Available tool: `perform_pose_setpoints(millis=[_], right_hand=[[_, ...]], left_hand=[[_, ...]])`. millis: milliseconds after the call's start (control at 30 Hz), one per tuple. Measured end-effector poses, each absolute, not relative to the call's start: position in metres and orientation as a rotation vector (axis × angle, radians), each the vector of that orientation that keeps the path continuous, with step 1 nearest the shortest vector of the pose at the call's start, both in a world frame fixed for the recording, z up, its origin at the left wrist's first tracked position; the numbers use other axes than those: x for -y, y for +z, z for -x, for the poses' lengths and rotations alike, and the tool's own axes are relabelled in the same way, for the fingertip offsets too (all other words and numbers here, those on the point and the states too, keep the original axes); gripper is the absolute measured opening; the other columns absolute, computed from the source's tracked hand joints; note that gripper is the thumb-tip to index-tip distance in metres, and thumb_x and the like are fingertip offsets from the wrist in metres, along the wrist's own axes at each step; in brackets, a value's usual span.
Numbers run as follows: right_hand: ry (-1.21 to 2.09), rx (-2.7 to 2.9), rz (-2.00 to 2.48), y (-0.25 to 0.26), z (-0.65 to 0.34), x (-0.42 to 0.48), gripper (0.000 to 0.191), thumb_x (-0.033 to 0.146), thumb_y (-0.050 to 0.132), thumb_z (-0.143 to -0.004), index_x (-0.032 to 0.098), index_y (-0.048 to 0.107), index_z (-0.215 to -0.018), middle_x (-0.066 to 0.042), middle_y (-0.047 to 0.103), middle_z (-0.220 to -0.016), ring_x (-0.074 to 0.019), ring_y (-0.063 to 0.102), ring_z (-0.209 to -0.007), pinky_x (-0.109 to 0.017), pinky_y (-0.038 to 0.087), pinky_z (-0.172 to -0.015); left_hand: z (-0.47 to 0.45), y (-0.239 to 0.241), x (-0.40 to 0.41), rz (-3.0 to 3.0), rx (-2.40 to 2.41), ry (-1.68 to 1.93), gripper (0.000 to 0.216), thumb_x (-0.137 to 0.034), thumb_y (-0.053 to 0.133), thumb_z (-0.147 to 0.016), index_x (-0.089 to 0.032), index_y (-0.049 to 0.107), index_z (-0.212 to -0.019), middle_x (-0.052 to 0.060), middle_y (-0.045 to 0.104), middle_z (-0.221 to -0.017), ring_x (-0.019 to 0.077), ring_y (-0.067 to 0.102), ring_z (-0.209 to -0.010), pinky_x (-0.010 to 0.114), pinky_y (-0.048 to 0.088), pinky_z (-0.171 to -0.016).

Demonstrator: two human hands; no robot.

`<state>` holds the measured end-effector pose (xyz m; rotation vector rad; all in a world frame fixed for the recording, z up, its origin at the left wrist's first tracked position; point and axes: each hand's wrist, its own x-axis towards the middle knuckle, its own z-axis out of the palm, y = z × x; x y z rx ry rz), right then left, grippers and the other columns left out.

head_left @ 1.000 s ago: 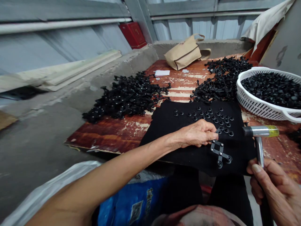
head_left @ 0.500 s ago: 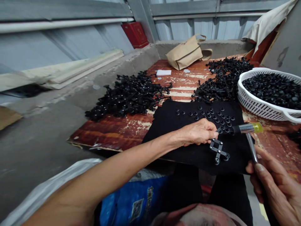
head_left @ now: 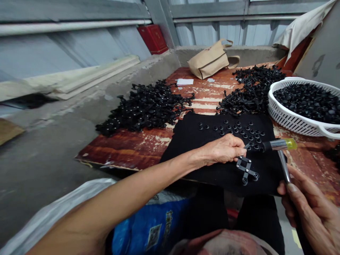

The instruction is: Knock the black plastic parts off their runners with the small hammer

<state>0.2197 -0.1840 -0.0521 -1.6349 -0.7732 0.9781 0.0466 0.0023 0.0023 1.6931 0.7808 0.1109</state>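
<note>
My left hand [head_left: 228,148] pinches the upper end of a black folding scissor linkage [head_left: 247,170], whose crossed bars with silver rivets rest on a black cloth [head_left: 186,148]. Its far tip lies by several small round black caps [head_left: 239,127] set out on the cloth. In my right hand [head_left: 305,209] is a mallet [head_left: 280,144] with a metal shaft, a black face on the left and a yellow face on the right. The black face is beside the caps at the linkage's tip; whether it touches them I cannot tell.
A heap of black linkages [head_left: 148,106] lies left on the worn red table [head_left: 127,145], and another heap [head_left: 249,92] at the back right. A white basket [head_left: 294,122] full of black caps stands at the right. Behind are a tan bag [head_left: 208,60] and a white paper [head_left: 185,81].
Almost nothing differs. Both hands, the linkage and the mallet keep their places, apart from a very slight shift of the view.
</note>
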Motion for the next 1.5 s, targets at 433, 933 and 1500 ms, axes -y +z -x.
perform_pose_setpoints(millis=[433, 933, 1500], right_hand=[[0.943, 0.786, 1.662, -0.053, -0.222, 0.184, 0.056, 0.051, 0.062, -0.082, 0.032, 0.051, -0.133, -0.001, 0.062, -0.083, -0.0111, 0.049, -0.048, -0.023, 0.042, -0.036], [0.144, 1.863, 1.692, -0.028, -0.226, 0.162, 0.060, 0.014, 0.042, -0.094, 0.034, 0.031, -0.149, -0.005, 0.050, -0.142, -0.0267, 0.050, -0.126, -0.045, 0.040, -0.104], [-0.119, 1.855, 1.576, -0.016, -0.231, 0.159, 0.061, 0.010, 0.046, -0.092, 0.030, 0.032, -0.149, -0.004, 0.050, -0.142, -0.0199, 0.054, -0.121, -0.031, 0.041, -0.104]], left_hand=[[-0.048, 0.000, -0.004, -1.731, -0.799, 0.091, 0.020, -0.031, 0.050, -0.077, -0.015, 0.052, -0.065, -0.005, 0.044, -0.052, 0.0044, 0.032, -0.040, 0.017, 0.024, -0.038], [-0.048, -0.003, -0.005, -1.854, -0.837, 0.058, 0.020, -0.031, 0.046, -0.076, -0.017, 0.048, -0.062, -0.004, 0.045, -0.051, 0.0056, 0.034, -0.037, 0.018, 0.024, -0.035], [-0.049, 0.005, -0.008, -1.722, -0.901, -0.039, 0.019, -0.030, 0.049, -0.077, -0.016, 0.050, -0.063, -0.006, 0.045, -0.050, 0.0036, 0.032, -0.034, 0.015, 0.020, -0.032]])
